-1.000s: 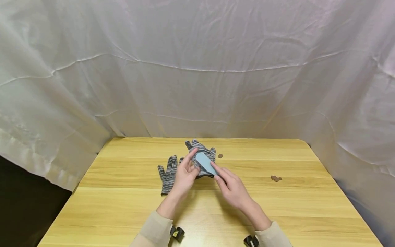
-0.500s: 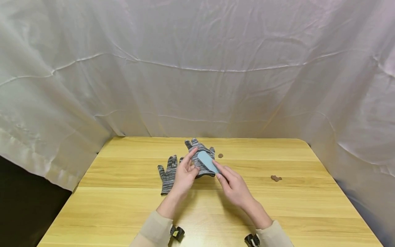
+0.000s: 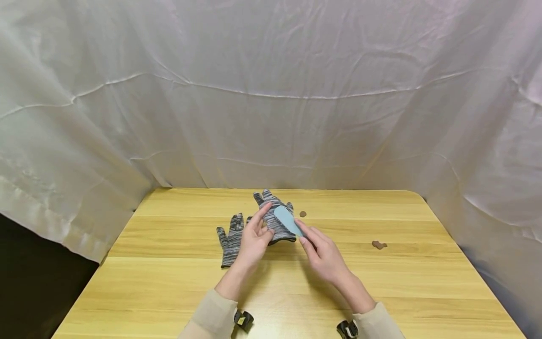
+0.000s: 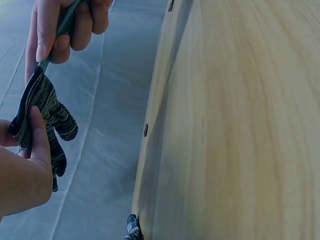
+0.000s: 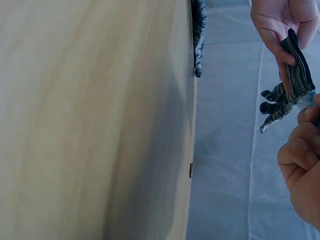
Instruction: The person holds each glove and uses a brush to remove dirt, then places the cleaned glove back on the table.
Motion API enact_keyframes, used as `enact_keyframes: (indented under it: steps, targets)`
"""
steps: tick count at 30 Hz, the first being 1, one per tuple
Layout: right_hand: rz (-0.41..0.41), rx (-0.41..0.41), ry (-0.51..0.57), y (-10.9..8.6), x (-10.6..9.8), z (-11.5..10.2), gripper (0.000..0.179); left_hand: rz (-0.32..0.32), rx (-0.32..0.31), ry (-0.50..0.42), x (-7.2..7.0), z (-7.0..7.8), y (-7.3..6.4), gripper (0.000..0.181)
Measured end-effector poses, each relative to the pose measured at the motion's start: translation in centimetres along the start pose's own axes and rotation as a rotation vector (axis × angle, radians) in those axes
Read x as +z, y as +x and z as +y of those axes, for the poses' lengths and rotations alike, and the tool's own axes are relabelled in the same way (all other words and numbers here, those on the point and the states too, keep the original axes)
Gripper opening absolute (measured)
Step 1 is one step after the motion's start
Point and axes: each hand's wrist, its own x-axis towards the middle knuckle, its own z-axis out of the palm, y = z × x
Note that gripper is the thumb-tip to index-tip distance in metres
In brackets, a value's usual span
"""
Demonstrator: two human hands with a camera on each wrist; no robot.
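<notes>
Left hand (image 3: 255, 240) pinches the glove (image 3: 277, 234) near its cuff: thumb on the face, index reaching up along the left edge, remaining fingers mostly hidden behind. Glove is grey-and-black striped, up off the table (image 3: 169, 282), finger ends pointing away from the person, black cuff edge toward them.

Right hand (image 3: 323, 254) grips the brush (image 3: 285, 220): index along the back, thumb near the neck, other fingers curled round the dark green handle in the left wrist view. Blue brush back slants over the glove face, bristle side down; looks like contact, but the bristles are mostly hidden.

Step in hand, by the look of it: brushing the held glove. Next move likely calls for a firm pinch at the cuff and a light stroke along the knit, brush flat, clear of the left thumb. Soft glove may fold if pushed too hard.

Other glove (image 3: 231, 246) lies on the table, just left of the left hand. Brown bit (image 3: 302, 213) sits beyond the right hand; brown piece (image 3: 378, 245) lies farther right, well apart.
</notes>
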Motion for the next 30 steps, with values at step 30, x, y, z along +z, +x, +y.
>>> enact_keyframes:
  steps: [30]
  targets:
    - [0.037, -0.017, -0.038, -0.02, -0.19, 0.59, 0.049, 0.0, -0.002, -0.017, 0.09, 0.1, 0.06, 0.077]
